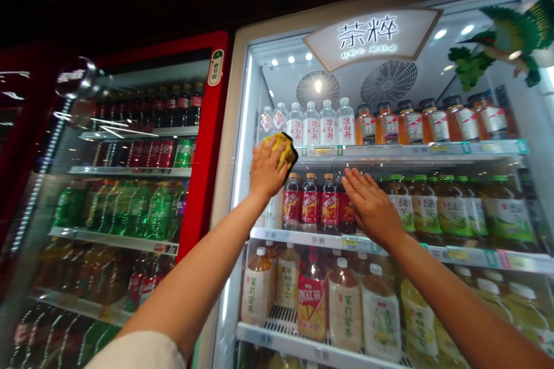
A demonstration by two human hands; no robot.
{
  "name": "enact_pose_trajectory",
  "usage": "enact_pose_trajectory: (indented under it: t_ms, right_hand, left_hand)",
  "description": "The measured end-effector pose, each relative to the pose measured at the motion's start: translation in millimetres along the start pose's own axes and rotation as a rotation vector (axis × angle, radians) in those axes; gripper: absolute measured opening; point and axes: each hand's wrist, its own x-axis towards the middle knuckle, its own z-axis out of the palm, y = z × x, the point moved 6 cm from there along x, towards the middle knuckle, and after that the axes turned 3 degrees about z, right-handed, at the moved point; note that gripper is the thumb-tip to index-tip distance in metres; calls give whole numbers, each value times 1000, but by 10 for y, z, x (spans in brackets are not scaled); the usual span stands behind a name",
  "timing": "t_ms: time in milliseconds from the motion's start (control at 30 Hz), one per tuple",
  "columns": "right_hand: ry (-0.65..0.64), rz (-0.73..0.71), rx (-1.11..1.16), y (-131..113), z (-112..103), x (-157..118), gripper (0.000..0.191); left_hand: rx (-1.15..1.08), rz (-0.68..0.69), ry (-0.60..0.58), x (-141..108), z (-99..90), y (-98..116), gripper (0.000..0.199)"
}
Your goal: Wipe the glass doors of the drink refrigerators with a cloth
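My left hand (268, 168) presses a yellow cloth with a dark edge (283, 149) flat against the glass front of a lit drinks fridge (225, 184), near its upper left. The fingers lie spread over the cloth. My right hand (373, 207) is at the same glass, lower and to the right, fingers stretched out and nothing in it. Behind the glass, water bottles (329, 127) and dark-capped amber bottles (409, 125) stand on the top shelf. Red-labelled tea bottles (310, 204) and green-capped tea bottles (426, 207) fill the shelf below, partly hidden by my right hand.
A red-framed fridge (208, 127) with dark, red and green drinks stands close on the left. Above my hands is a lit sign (367, 37). A green bird decoration (513, 40) is at the upper right. Larger tea bottles (344, 305) stand on the lower shelf.
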Motion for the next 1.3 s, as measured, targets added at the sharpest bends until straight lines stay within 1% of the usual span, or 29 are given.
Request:
enact_pose_trajectory:
  t_ms: [33, 67, 100, 133, 200, 267, 333, 367, 400, 433, 500, 533, 567, 600, 667, 733, 767, 800, 833, 867, 900, 1000, 1033, 1067, 1100, 1133, 1267, 1300]
  right_hand:
    - [-9, -1, 3, 10, -12, -29, 65]
    - [-18, 4, 8, 18, -19, -58, 66]
    - [-24, 13, 12, 16, -22, -80, 66]
    - [-24, 24, 18, -1, -18, -89, 65]
    - [-17, 27, 40, -100, 17, -54, 60]
    - [-18, 5, 71, -271, 89, 51, 56]
    - [-31, -10, 86, -444, 176, 188, 54]
    - [-35, -6, 84, -508, 213, 251, 53]
    - [-37, 4, 79, -552, 241, 301, 53]
    - [-36, 10, 72, -580, 257, 334, 54]
    - [-29, 4, 59, -597, 265, 348, 54]
    - [-26, -7, 54, -593, 261, 334, 54]
    - [-21, -20, 50, -587, 255, 313, 54]
    - [-15, -30, 47, -579, 248, 289, 53]
    - [3, -41, 49, -570, 242, 252, 52]
    - [24, -40, 55, -573, 247, 236, 52]
    - [33, -37, 57, -577, 255, 235, 53]
    - [39, -34, 60, -581, 264, 236, 54]
    - [42, -30, 63, -584, 273, 237, 55]
    - [43, -28, 67, -586, 283, 237, 57]
    - [41, -26, 71, -585, 291, 236, 60]
    - [33, -24, 82, -578, 300, 220, 64]
    - [31, -26, 85, -576, 300, 214, 64]
    - [30, -27, 87, -575, 298, 208, 64]
    - [29, -27, 89, -574, 297, 204, 63]
    - [29, -26, 90, -573, 296, 201, 63]
    - [41, -28, 81, -588, 295, 204, 61]
    - [45, -29, 75, -596, 294, 207, 61]
  left_hand:
    - [18, -82, 44, 0, -62, -172, 47]
    - [34, -142, 77, -47, -110, -299, 47]
    - [46, -176, 96, -134, -140, -371, 47]
    - [54, -184, 101, -250, -150, -386, 48]
    - [53, -133, 74, -501, -118, -281, 48]
    - [36, -6, 7, -671, -47, -84, 50]
    - [29, 120, -61, -669, 8, 40, 54]
    - [28, 149, -83, -597, 15, 31, 55]
    - [31, 146, -94, -488, 5, -35, 55]
    - [34, 111, -92, -360, -20, -152, 54]
    - [47, -29, -47, -144, -117, -486, 53]
    - [59, -111, -14, -99, -176, -661, 52]
    - [70, -176, 18, -114, -234, -812, 52]
    - [81, -224, 48, -187, -286, -929, 51]
    - [94, -260, 94, -466, -356, -1048, 51]
    - [100, -260, 116, -790, -373, -1068, 51]
    - [99, -252, 139, -908, -376, -1062, 50]
    - [99, -244, 148, -969, -368, -1060, 50]
    - [99, -236, 154, -963, -356, -1066, 49]
    - [99, -230, 155, -889, -343, -1083, 49]
    - [98, -223, 152, -757, -330, -1110, 50]
    - [100, -221, 140, -238, -312, -1209, 50]
    - [104, -233, 139, -113, -312, -1235, 50]
    - [106, -237, 138, -45, -313, -1242, 51]
    - [108, -236, 136, -45, -314, -1235, 51]
    - [108, -231, 135, -112, -315, -1215, 51]
    - [101, -173, 141, -682, -335, -1109, 51]
    - [96, -146, 141, -767, -340, -1095, 50]
